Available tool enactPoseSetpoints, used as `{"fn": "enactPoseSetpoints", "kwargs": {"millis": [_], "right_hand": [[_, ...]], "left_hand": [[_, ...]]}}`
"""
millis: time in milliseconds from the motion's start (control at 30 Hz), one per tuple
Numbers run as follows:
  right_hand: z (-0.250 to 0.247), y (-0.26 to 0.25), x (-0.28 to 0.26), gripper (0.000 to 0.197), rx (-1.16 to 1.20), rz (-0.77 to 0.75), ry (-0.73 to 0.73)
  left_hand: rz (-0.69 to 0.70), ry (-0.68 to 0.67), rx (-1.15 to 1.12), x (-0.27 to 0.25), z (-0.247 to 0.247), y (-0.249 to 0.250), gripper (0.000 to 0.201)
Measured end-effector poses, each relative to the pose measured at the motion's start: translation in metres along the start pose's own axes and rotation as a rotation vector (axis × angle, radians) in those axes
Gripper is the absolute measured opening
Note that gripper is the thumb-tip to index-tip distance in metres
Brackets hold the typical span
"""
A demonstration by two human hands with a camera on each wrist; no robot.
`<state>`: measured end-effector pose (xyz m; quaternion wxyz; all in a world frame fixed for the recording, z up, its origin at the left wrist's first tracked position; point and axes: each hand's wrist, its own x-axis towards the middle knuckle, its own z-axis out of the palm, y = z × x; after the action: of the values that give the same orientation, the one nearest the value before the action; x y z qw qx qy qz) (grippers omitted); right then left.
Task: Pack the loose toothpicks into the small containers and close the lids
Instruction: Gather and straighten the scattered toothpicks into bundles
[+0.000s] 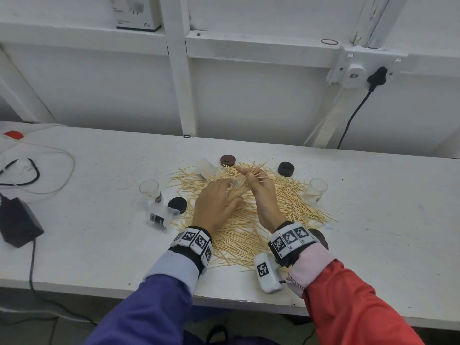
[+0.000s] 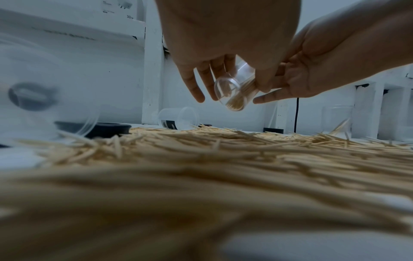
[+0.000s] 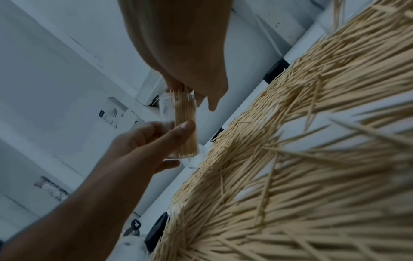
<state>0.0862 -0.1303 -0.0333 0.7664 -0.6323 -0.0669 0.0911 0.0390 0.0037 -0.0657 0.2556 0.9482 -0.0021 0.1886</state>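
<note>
A wide pile of loose toothpicks (image 1: pixel 249 220) covers the middle of the white table (image 1: pixel 373 220). Above it my left hand (image 1: pixel 230 189) grips a small clear container (image 2: pixel 234 91), tilted with its mouth toward my right hand. My right hand (image 1: pixel 251 174) pinches a bundle of toothpicks (image 3: pixel 184 113) whose lower ends sit inside that container. Clear containers stand upright at the left (image 1: pixel 149 188) and right (image 1: pixel 316 190); two more lie on their sides (image 1: pixel 163 215) (image 1: pixel 206 168). Loose lids lie around the pile: brown (image 1: pixel 227 160), black (image 1: pixel 286 168), black (image 1: pixel 177 204).
Cables and a black power adapter (image 1: pixel 17 220) lie at the table's left end. A white box (image 1: pixel 134 11) sits on the ledge above. A black plug (image 1: pixel 377 75) with its cord hangs from the wall socket at the back right. The table's front edge runs just below my wrists.
</note>
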Motion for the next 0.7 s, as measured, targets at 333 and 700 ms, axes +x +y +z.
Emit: {"fn": "enactPoseSetpoints", "kwargs": {"millis": [333,700], "right_hand": [[-0.001,0.002,0.006,0.028,0.031,-0.002,-0.017],[-0.003,0.002,0.011,0.027,-0.091,0.115,-0.04]], "left_hand": [[0.031,-0.013,-0.001,0.0,-0.001,0.001,0.048],[0.03,-0.045,-0.011,0.0,-0.002,0.004,0.049]]}}
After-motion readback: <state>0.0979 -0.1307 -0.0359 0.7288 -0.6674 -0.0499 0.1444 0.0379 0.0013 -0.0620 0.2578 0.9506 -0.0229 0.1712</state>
